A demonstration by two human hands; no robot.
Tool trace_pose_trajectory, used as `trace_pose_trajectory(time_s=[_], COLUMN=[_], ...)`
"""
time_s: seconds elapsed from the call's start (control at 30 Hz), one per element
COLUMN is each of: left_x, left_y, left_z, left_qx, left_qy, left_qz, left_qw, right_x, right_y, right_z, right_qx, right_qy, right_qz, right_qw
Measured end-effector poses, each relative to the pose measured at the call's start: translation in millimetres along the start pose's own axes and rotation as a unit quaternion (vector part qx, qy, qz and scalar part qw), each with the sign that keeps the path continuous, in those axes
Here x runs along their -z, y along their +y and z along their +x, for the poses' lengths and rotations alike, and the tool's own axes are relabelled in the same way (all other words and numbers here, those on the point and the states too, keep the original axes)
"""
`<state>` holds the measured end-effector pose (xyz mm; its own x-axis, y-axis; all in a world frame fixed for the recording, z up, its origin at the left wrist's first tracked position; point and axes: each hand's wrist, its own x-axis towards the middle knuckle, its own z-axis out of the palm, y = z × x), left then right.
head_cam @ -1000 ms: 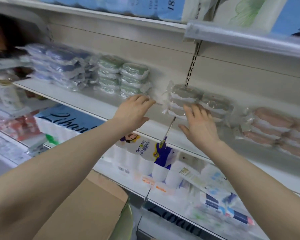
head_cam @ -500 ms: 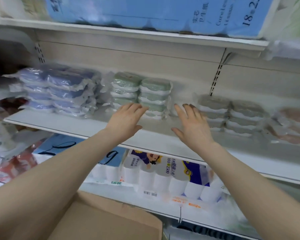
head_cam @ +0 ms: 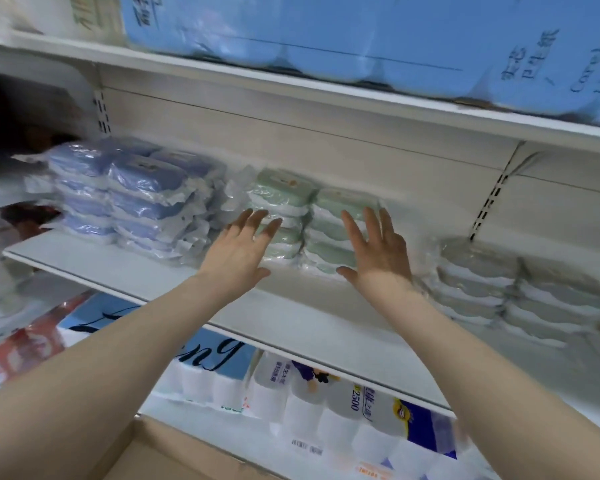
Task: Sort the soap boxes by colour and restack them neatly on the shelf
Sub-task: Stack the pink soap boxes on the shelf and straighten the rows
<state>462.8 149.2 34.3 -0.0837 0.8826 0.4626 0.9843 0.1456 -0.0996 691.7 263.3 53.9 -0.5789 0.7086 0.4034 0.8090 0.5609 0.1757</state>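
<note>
The pale green, rounded plastic soap boxes (head_cam: 328,233) are each sealed in a crinkled clear bag and piled in two side-by-side stacks at the back of the white metal shelf (head_cam: 291,315). To the left of the green stacks stand the blue soap boxes (head_cam: 142,199) in the same wrap; to the right of them, well apart, are the grey soap boxes (head_cam: 492,289). By the look of them, each box is light and stiff, but the loose film is slippery, and the layers may slide over one another if pushed from the front alone. The sounder hold seems to be on the two outer side walls of the green stacks, palms pressing inward, not on the bag flaps. The left hand (head_cam: 238,249) is spread flat with its fingers straight, the tips over the front of the left green stack. The right hand (head_cam: 378,252), spread just as wide, lies over the front of the right one. Neither grasps anything — whether the fingertips actually touch the wrap I cannot tell.
</note>
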Motion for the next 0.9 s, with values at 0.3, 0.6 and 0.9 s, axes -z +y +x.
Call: trace_pose_trajectory(time_s=[0.3,0.6,0.9], left_x=[-25.6,-66.6,-76.4], left_y=[-25.7,-48.4,-49.0], left_z=[71.2,94.9,98.5], left_qx=[0.060,0.004,0.009], left_qy=[-0.009,0.074,0.106], left_qz=[-0.029,-0.141,-0.198], left_qw=[0.998,0.987,0.975], right_x=[-32.1,-56.9,-58.6], right_y=[5.3,-0.3,-3.7], right_z=[33.1,63.6,62.8], right_qx=[-0.047,0.003,-0.032], right_qy=[0.047,0.109,0.140], right_qz=[0.024,0.136,0.059], right_qw=[0.998,0.985,0.988])
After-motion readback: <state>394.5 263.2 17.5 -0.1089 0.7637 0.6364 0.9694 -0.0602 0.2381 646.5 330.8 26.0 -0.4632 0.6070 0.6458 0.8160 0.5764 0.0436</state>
